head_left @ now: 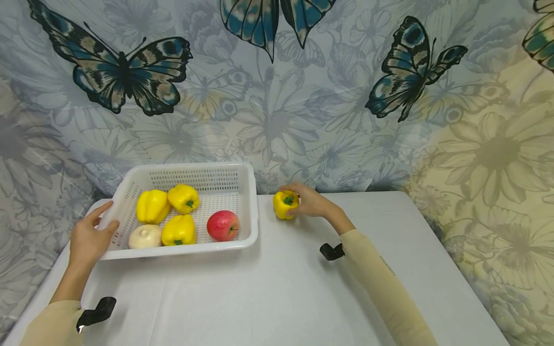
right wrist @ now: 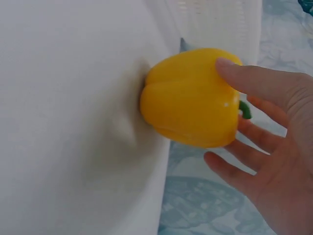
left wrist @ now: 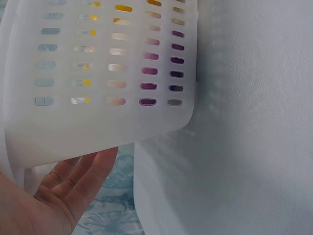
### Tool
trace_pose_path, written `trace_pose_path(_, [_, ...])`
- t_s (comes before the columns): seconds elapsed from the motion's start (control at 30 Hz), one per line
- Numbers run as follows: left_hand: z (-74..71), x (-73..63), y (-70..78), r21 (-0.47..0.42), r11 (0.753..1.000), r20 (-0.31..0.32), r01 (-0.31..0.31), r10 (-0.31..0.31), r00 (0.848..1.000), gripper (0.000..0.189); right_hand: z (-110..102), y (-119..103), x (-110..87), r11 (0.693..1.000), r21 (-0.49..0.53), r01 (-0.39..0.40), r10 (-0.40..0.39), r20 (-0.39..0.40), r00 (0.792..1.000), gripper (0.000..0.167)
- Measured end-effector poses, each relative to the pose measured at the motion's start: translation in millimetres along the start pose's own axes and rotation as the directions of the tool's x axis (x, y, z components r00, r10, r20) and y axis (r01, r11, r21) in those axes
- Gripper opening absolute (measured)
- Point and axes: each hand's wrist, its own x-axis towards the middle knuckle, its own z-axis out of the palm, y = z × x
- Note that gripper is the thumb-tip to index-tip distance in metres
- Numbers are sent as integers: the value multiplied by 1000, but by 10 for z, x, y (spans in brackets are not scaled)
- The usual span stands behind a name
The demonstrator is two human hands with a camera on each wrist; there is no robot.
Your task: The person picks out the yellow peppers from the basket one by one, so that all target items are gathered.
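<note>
A white slotted plastic basket (head_left: 182, 251) stands at the left of the table. My left hand (head_left: 89, 239) holds its left rim, and the left wrist view shows fingers (left wrist: 83, 181) curled beneath that rim. Away to the right of the basket, near the table's back edge, is a yellow bell pepper (head_left: 283, 205) with a green stem. My right hand (head_left: 312, 201) grips this pepper from the right. In the right wrist view the thumb (right wrist: 244, 78) presses one side of it, while the other fingers reach round the stem end; the pepper's bottom is close to the tabletop.
Inside the basket lie three more yellow bell peppers (head_left: 153, 206), a pale onion (head_left: 144, 237) and a red apple (head_left: 223, 226). A white cloth covers the table (head_left: 242, 298). Behind it hangs a butterfly-patterned backdrop (head_left: 277, 115). Black wrist mounts (head_left: 98, 311) stick out from both sleeves.
</note>
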Motion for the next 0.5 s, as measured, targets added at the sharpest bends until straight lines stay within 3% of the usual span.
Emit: trace_pose_path(0.5, [2, 4, -1, -2, 1000, 7, 24, -24, 1000, 57, -251, -353, 12, 991, -103, 80, -81, -4, 997, 69])
